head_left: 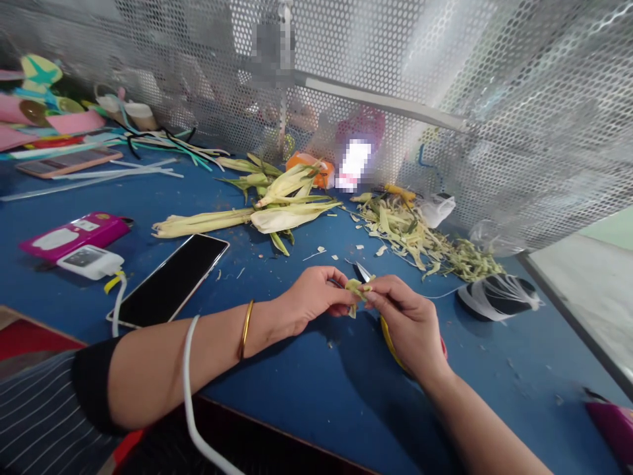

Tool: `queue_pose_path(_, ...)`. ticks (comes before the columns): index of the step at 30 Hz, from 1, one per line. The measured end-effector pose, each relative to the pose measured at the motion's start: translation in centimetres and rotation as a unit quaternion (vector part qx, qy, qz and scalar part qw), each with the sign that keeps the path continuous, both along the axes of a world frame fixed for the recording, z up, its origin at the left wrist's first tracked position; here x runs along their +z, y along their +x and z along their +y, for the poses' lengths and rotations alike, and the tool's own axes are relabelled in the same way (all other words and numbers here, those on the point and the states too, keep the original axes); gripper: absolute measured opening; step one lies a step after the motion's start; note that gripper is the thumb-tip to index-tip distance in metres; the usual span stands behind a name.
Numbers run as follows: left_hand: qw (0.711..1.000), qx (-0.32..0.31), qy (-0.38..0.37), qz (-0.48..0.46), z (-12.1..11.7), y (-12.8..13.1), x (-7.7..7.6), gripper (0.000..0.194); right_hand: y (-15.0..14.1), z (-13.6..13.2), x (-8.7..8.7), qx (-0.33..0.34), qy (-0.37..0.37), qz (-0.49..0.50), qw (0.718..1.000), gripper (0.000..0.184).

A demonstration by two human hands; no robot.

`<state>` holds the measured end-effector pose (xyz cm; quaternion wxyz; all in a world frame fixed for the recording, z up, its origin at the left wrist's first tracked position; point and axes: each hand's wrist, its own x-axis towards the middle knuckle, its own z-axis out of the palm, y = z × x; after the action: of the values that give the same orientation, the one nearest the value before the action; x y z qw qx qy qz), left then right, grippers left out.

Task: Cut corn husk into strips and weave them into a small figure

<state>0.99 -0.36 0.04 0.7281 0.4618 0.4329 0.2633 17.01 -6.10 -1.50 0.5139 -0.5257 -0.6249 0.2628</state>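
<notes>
Between my two hands is a small piece of pale green corn husk (pixel 354 290), folded or knotted. The fingertips of my left hand (pixel 316 297) pinch it from the left. From the right, thumb and forefinger of my right hand (pixel 408 316) pinch the same piece. Scissors (pixel 363 272) with yellow and red handles lie partly hidden under my right hand, blades pointing away. Beyond my hands, whole corn husks (pixel 291 214) lie in a bundle. To the right is a heap of shredded and twisted husk pieces (pixel 395 227).
A dark phone (pixel 171 280), a white device (pixel 89 261) with a cable and a magenta packet (pixel 74 234) lie left. A spool of pale thread (pixel 497 297) lies right. Coloured strips (pixel 148 142) and another phone (pixel 69 161) are back left. Perforated metal mesh (pixel 346 59) borders the blue table (pixel 297 396).
</notes>
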Motion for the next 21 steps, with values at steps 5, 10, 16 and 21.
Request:
queue_pose_path(5, 1.000, 0.001, -0.011, 0.000, -0.04, 0.06, -0.19, 0.022, -0.20, -0.08, -0.14, -0.026, -0.049, 0.004, 0.998, 0.009)
queue_pose_path(10, 1.000, -0.005, -0.005, -0.013, -0.06, 0.14, -0.53, 0.022, -0.30, -0.25, -0.11, -0.060, -0.099, 0.037, 0.993, 0.012)
queue_pose_path(16, 0.999, -0.006, -0.012, -0.031, 0.14, 0.16, -0.77, 0.020, -0.28, -0.40, 0.36, -0.056, -0.115, 0.025, 0.992, 0.015)
queue_pose_path(21, 0.999, -0.006, -0.025, -0.025, 0.16, 0.08, -0.44, 0.018, -0.25, -0.39, 0.52, -0.044, -0.132, 0.016, 0.990, 0.017)
